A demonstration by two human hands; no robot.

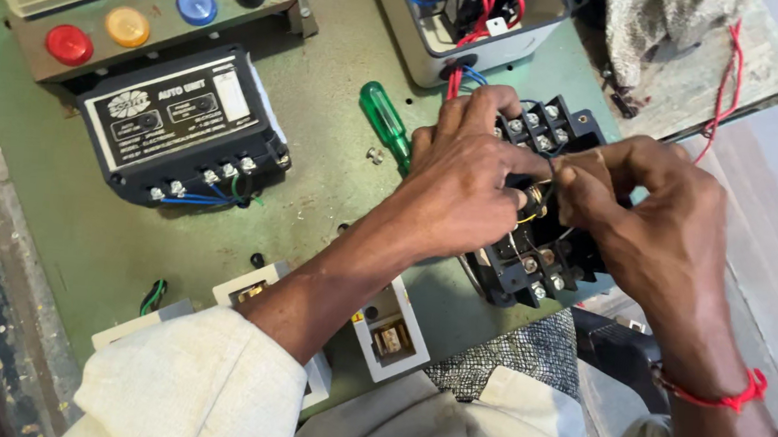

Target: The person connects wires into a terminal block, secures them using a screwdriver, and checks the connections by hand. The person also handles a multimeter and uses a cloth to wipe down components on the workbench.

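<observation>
Right of centre in the frame, both hands meet over a black terminal block [535, 248] – the left hand [465, 192] pinches a thin wire [549, 180], the right hand [652, 221] pinches it alongside; a green screwdriver [385, 121] lies on the surface [308, 194] nearby.

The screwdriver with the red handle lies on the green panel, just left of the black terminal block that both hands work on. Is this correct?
Not quite. The head view shows the screwdriver has a green handle, not red. The rest holds: it lies on the green panel, just left of the black terminal block that the left hand and right hand work on.
</observation>
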